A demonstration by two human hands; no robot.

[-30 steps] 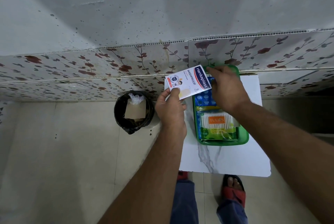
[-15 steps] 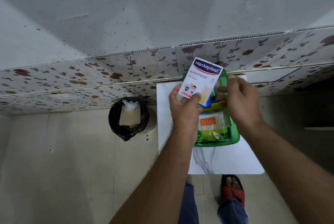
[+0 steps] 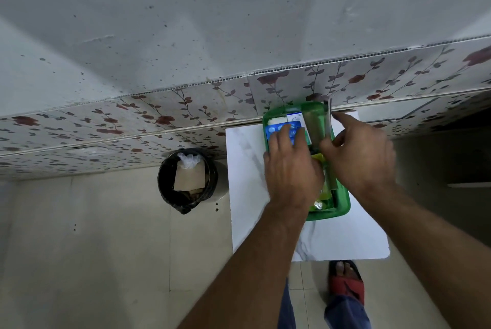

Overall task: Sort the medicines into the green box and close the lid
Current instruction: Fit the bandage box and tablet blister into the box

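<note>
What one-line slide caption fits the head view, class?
Both hands, left hand and right hand, press packets into the green box on a white table.

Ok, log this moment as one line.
left hand: pressing blue blister pack into green plastic box | right hand: holding thin card edge-on | lid: not on

My forearms are bare, no sleeves, watch or rings showing. At the bottom of the frame I wear blue trousers (image 3: 345, 312) and a red-strapped black sandal (image 3: 345, 282).
</note>
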